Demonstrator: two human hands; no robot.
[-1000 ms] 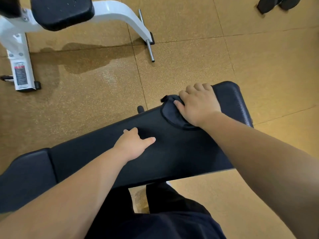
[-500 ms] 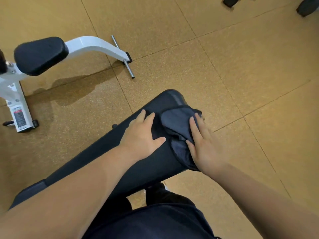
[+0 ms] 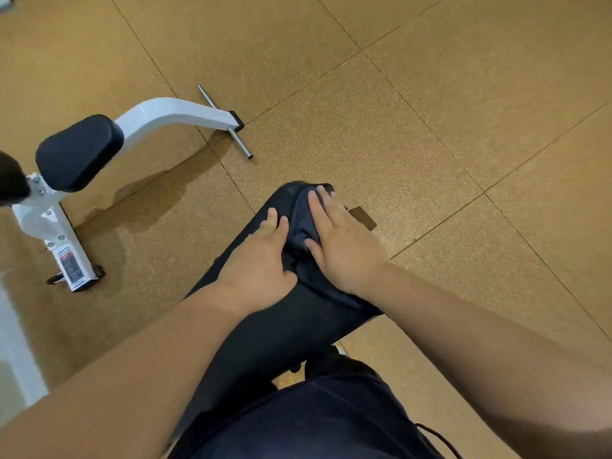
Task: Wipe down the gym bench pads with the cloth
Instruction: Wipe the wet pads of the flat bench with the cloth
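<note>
A long black bench pad (image 3: 278, 326) runs from about 7 o'clock at the bottom of the view up toward the centre, its rounded far end lying just past the middle of the frame. A dark cloth (image 3: 306, 226) is draped over that far end and down the pad's right edge, bunched into folds between the two hands. The left hand (image 3: 258, 260) lies flat on the pad at the cloth's 9 o'clock side, fingers stretched out and close together, thumb angled toward the cloth and touching its crumpled edge. The right hand (image 3: 341, 246) presses palm-down on top of the cloth, fingers spread and reaching to the pad's tip, thumb tucked against the folds; it grips nothing, only pushes flat. Both bare forearms come in from the lower corners. Beneath them, at 6 o'clock, dark clothing (image 3: 314, 419) of the person fills the bottom of the frame. On the speckled tan floor (image 3: 463, 111), at 10 o'clock from the pad's end, stands a white machine frame (image 3: 172, 114) carrying a black cushion (image 3: 77, 152), with a metal rod (image 3: 228, 127) crossing its foot and a warning label (image 3: 71, 265) on its near leg. A small dark flat piece (image 3: 362, 217) lies on the floor just beside the right hand's fingers; what it is cannot be told.
</note>
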